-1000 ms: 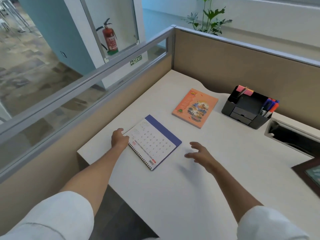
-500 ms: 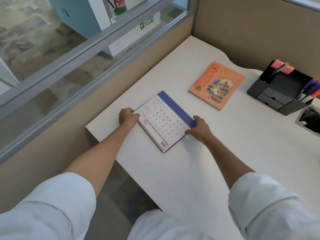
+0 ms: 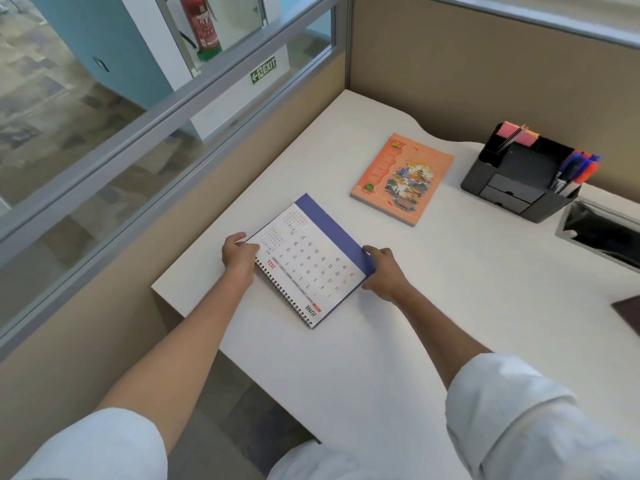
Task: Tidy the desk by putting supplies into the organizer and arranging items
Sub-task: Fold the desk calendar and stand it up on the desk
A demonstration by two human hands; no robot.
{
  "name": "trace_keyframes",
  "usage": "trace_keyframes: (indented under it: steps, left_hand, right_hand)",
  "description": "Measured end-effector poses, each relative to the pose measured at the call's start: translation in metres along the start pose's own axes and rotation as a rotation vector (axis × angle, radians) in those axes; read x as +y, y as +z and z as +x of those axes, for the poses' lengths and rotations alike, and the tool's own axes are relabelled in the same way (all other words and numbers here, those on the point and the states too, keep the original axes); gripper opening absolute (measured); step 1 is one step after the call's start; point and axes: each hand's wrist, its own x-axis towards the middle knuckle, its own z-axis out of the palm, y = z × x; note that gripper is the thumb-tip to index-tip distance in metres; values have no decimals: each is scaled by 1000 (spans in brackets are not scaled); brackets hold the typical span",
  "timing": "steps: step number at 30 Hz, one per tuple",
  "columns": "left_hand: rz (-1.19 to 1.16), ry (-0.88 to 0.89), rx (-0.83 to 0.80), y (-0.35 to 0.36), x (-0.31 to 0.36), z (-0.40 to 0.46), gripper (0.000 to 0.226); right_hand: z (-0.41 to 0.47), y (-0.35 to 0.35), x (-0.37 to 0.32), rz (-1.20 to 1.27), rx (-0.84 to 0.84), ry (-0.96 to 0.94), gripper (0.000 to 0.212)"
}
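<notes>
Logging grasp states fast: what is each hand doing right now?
Left hand: closed on the left edge of the calendar.
Right hand: closed on the calendar's right edge.

White desk calendar (image 3: pixel 308 261) with blue border, black date grid and red accents, orange notebook (image 3: pixel 403 178) with illustrated cover, black organizer (image 3: pixel 516 188), blue and orange markers (image 3: pixel 576 171), pink sticky notes (image 3: pixel 517 133), white desk (image 3: pixel 433 306), beige partition (image 3: pixel 485 74)

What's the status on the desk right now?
Left hand and right hand both gripping calendar edges. Calendar near desk front corner. Notebook and organizer beyond it, clear path.
</notes>
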Motion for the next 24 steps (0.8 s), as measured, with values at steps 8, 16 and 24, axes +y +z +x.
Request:
trace_keyframes:
  steps: [8, 16, 24]
  left_hand:
    - [-368, -77, -120, 16, 25, -23, 30]
    - [-334, 25, -325, 51, 79, -82, 27]
    - [-124, 353, -648, 97, 121, -161, 18]
  right_hand:
    - [-23, -14, 8, 401, -42, 29, 39]
    - [-56, -36, 18, 554, 10, 47, 26]
    - [-99, -79, 30, 508, 531, -30, 52]
